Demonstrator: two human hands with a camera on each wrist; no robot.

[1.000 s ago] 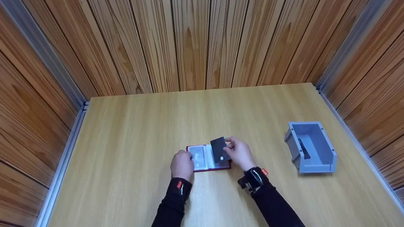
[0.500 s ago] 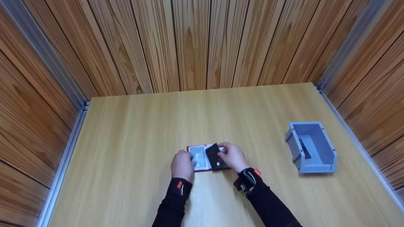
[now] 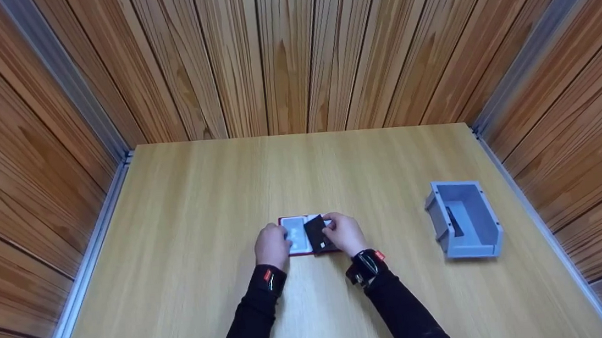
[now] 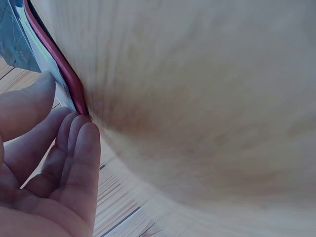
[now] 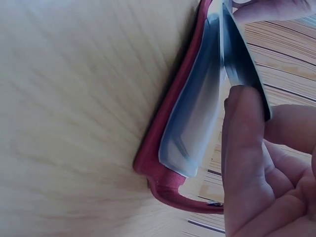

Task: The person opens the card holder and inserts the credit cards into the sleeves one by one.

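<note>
A red card holder (image 3: pixel 296 234) lies spread on the table, its clear plastic sleeves facing up. My left hand (image 3: pixel 272 246) holds its left edge; in the left wrist view the thumb is on the sleeves and the fingertips are at the red cover (image 4: pixel 69 78). Between thumb and fingers, my right hand (image 3: pixel 347 233) pinches a black card (image 3: pixel 316 235), tilted over the right half of the holder. From the right wrist, the card (image 5: pixel 244 61) slants with its far end against the clear sleeves (image 5: pixel 190 128). A red strap (image 5: pixel 180 200) with a metal snap curls out from the cover.
A grey-blue plastic bin (image 3: pixel 474 251) stands to the right on the wooden table (image 3: pixel 204 200), with a dark slim item (image 3: pixel 454 221) inside. Wood-panelled walls (image 3: pixel 290 54) with metal corner rails enclose the table at the back and sides.
My right hand has moved left and slightly down with the black card, which now tilts the other way and sits lower over the holder. The left hand has stayed almost still.
</note>
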